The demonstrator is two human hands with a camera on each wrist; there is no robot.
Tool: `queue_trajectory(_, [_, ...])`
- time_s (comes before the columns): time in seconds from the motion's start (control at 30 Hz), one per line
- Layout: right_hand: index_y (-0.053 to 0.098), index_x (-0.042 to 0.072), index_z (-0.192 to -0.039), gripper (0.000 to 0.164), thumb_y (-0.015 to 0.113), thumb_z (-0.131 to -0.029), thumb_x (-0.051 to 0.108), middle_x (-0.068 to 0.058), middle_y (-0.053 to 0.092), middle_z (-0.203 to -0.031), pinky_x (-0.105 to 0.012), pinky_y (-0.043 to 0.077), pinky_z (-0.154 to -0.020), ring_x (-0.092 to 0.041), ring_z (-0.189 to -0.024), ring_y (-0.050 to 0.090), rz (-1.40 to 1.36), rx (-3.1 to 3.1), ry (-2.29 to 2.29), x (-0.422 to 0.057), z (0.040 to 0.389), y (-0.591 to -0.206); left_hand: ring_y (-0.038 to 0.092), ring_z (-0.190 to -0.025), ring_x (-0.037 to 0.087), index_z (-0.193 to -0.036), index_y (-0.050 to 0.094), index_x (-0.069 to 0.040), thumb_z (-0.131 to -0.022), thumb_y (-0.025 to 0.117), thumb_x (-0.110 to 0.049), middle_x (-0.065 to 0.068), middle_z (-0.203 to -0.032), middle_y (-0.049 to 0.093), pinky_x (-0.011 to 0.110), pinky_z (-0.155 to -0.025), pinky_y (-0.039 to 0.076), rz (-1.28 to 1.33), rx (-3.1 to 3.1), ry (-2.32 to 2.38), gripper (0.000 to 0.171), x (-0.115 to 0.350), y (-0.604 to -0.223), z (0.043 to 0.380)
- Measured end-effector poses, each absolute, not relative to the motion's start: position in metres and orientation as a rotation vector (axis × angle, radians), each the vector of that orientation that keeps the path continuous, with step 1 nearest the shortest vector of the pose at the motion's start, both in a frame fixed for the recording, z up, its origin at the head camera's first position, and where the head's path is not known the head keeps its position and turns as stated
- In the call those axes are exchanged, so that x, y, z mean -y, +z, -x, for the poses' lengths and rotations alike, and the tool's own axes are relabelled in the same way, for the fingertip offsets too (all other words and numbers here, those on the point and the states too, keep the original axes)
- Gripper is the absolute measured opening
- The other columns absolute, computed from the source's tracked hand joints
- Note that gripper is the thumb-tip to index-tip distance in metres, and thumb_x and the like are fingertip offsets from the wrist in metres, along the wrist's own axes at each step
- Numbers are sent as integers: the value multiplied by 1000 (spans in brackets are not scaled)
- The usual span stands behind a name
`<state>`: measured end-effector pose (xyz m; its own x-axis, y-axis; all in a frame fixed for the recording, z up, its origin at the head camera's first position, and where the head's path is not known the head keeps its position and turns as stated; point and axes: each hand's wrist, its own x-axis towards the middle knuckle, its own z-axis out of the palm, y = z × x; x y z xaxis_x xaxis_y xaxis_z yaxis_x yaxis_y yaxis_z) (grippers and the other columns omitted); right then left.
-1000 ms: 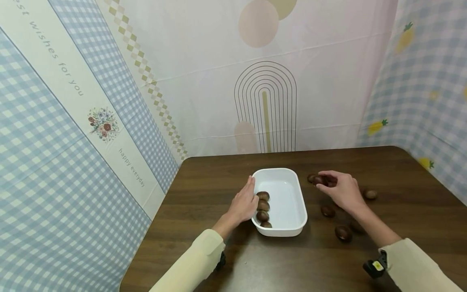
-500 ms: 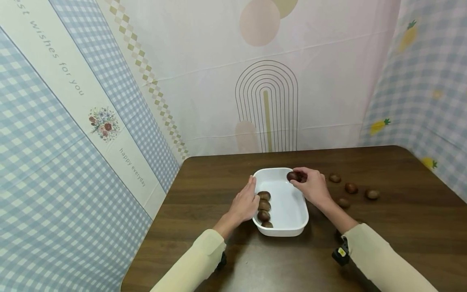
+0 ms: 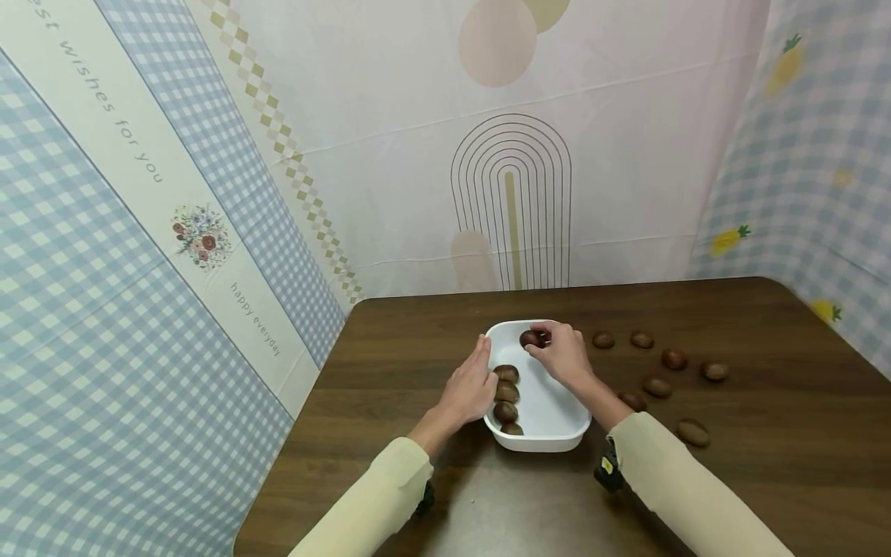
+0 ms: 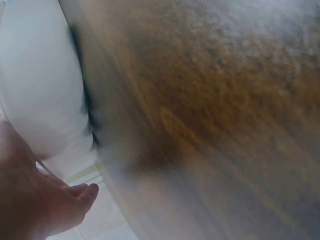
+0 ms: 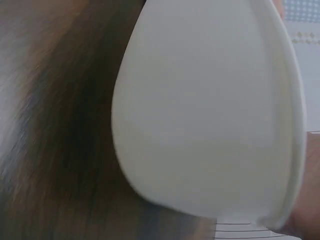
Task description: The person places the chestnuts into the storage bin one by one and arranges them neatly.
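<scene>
In the head view, a white rectangular dish [image 3: 539,443] stands on the table, with several brown chestnuts [image 3: 506,393] in a row along its inner left side. My left hand [image 3: 468,391] rests against that side, fingers stretched along the rim. The left wrist view shows the hand [image 4: 55,200] beside the white wall. Over the dish's far end, my right hand [image 3: 562,354] pinches a dark chestnut [image 3: 531,339] between thumb and fingers. Only the dish's outer wall [image 5: 200,100] and part of the hand show in the right wrist view; the held chestnut is hidden there.
Loose chestnuts [image 3: 674,358] lie scattered on the brown wooden table [image 3: 411,340] to the right of the dish. The right forearm passes close to the nearest of them. Printed cloth [image 3: 390,193] hangs behind the table and along both sides.
My right hand has carried a chestnut leftward from the scattered ones to over the dish's far end. The left hand has stayed on the dish's left side.
</scene>
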<state>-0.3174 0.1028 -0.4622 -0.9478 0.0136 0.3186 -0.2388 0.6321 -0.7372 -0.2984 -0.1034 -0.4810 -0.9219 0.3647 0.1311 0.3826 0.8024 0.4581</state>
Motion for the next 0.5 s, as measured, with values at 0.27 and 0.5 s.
queue_trajectory(0.27, [75, -8, -120, 36, 83, -86, 2, -24, 76, -115, -53, 55, -92, -39, -104, 71, -232, 2544, 1173, -85, 328, -473, 31, -157, 26, -170, 20, -5, -107, 41, -19, 8, -178, 12, 50, -121, 37, 608, 2954, -759, 67, 104, -482, 299])
queue_trajectory(0.5, [75, -4, -121, 35, 84, -88, 6, -23, 76, -118, -54, 52, -95, -40, -110, 69, -157, 2603, 1183, -72, 332, -477, 31, -157, 26, -170, 20, -5, -107, 40, -19, 8, -177, 13, 52, -121, 37, 615, 2953, -772, 68, 104, -480, 299])
